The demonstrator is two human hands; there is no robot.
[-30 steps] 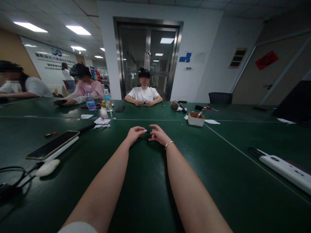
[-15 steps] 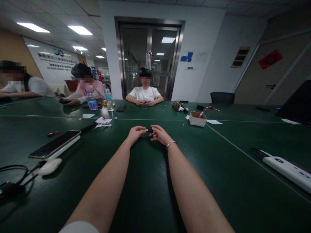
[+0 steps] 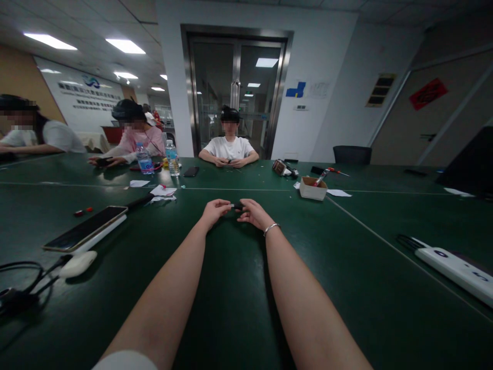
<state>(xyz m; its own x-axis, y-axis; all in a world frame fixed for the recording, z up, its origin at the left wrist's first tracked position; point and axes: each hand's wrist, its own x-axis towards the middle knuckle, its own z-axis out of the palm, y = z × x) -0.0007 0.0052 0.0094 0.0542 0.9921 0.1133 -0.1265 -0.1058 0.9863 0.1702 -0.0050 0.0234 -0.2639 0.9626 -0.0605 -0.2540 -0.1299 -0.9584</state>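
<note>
Both my arms stretch out over the dark green table (image 3: 346,246). My left hand (image 3: 214,211) and my right hand (image 3: 252,211) meet at the middle, fingers curled. Between their fingertips they pinch a small dark object (image 3: 236,206) with a pale end, too small to name. A silver bracelet (image 3: 270,227) circles my right wrist. Both hands rest on or just above the table top.
A phone (image 3: 85,227) on a white slab and a white charger (image 3: 77,264) with black cables lie at left. A white power strip (image 3: 454,267) is at right. A small cardboard box (image 3: 311,188), paper scraps and two water bottles (image 3: 171,159) stand further off. Three people sit across the table.
My hands have stayed together on the small object, with only slight finger movement. The view has shifted slightly.
</note>
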